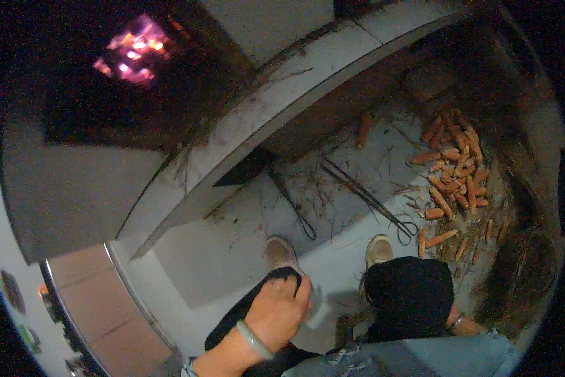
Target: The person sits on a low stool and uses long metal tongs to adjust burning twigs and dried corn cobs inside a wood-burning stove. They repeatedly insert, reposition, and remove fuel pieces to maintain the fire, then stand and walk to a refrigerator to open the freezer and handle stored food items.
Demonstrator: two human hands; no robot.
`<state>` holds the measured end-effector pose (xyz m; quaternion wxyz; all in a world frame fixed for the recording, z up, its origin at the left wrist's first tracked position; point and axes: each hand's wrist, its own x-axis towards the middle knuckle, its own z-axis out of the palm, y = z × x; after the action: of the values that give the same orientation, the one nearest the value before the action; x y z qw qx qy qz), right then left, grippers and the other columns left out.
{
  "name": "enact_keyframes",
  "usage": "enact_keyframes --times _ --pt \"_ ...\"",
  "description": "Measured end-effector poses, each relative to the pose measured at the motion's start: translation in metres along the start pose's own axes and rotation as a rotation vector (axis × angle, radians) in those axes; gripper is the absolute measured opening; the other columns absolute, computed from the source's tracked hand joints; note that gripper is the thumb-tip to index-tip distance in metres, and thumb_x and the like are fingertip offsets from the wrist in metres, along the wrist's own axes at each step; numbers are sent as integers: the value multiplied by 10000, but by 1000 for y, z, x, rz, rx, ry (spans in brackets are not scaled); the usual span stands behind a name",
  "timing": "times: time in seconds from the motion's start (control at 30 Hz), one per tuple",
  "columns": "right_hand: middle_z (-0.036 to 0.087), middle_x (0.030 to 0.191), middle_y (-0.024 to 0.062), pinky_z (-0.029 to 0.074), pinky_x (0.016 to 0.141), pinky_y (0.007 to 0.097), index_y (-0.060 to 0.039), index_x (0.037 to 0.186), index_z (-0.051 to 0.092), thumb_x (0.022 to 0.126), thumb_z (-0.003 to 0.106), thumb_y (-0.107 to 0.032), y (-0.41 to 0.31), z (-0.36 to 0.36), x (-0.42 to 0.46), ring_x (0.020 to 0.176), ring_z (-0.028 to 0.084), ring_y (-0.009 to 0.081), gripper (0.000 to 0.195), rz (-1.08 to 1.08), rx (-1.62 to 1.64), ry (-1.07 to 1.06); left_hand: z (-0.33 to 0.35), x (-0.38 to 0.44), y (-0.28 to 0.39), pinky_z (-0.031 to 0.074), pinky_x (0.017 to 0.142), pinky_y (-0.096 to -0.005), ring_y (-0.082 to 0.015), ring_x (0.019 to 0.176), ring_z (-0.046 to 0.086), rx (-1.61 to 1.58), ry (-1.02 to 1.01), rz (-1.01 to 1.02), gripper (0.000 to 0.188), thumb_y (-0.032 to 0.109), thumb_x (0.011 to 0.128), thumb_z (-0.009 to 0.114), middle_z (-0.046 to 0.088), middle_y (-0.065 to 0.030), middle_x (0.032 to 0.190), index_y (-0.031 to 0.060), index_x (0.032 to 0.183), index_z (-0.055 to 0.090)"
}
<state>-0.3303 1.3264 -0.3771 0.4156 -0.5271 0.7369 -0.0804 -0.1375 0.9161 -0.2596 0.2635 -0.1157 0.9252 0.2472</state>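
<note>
My left hand (280,306), with a pale bangle at the wrist, is over my left knee, its fingers curled; whether it holds anything is unclear. Of my right hand (455,316), only a small part near the wrist shows, beside my right thigh, with a metal band; its fingers are hidden behind the dark trouser leg. On the floor ahead of my shoes lie long metal fire tongs (362,195) with looped handles and a dark shovel (249,167) with a thin looped handle. A heap of corn cobs (461,174) lies to the right.
Glowing embers (134,47) burn in a dark opening at the upper left, beyond a pale curved-looking ledge (263,113). Dry twigs and straw (522,254) lie along the right. A brownish tiled surface (98,306) stands at the lower left. One cob (363,129) lies apart near the ledge.
</note>
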Motion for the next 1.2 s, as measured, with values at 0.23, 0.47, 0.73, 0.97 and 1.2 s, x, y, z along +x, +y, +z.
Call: enact_keyframes --times 0.23,0.47,0.73,0.97,1.2 --pt "605 1170 166 430 963 463 -17 1020 631 764 585 -234 12 8 -15 1122 535 354 340 -8 9 61 15 24 -38 477 788 -424 -341 855 589 -19 123 1 453 221 848 630 605 -195 975 -51 1198 537" --pt "589 1082 157 471 850 443 -34 965 602 729 604 -229 19 12 -21 995 555 361 307 5 -87 -19 30 42 -67 502 807 -450 -400 924 617 140 -283 -267 292 113 856 559 637 -226 1000 -18 1116 588" --pt "591 988 117 488 672 411 -56 1059 602 739 567 -160 19 17 -22 857 553 322 338 54 -69 191 84 24 -39 520 836 -437 -357 995 638 139 -487 -279 246 118 824 548 655 -211 1077 21 1021 659" --pt "674 993 134 518 703 428 -76 993 651 811 549 -348 27 66 17 855 628 310 343 412 -246 388 9 -112 23 466 874 -473 -411 1029 561 -194 78 -123 274 130 851 588 586 -220 1140 -8 1088 588" --pt "668 897 217 504 798 465 -4 856 672 789 576 -327 -59 -74 64 854 626 412 343 391 280 104 -24 -279 69 465 887 -456 -402 1009 573 -422 108 -579 306 245 903 573 612 -214 1104 -15 1056 623"
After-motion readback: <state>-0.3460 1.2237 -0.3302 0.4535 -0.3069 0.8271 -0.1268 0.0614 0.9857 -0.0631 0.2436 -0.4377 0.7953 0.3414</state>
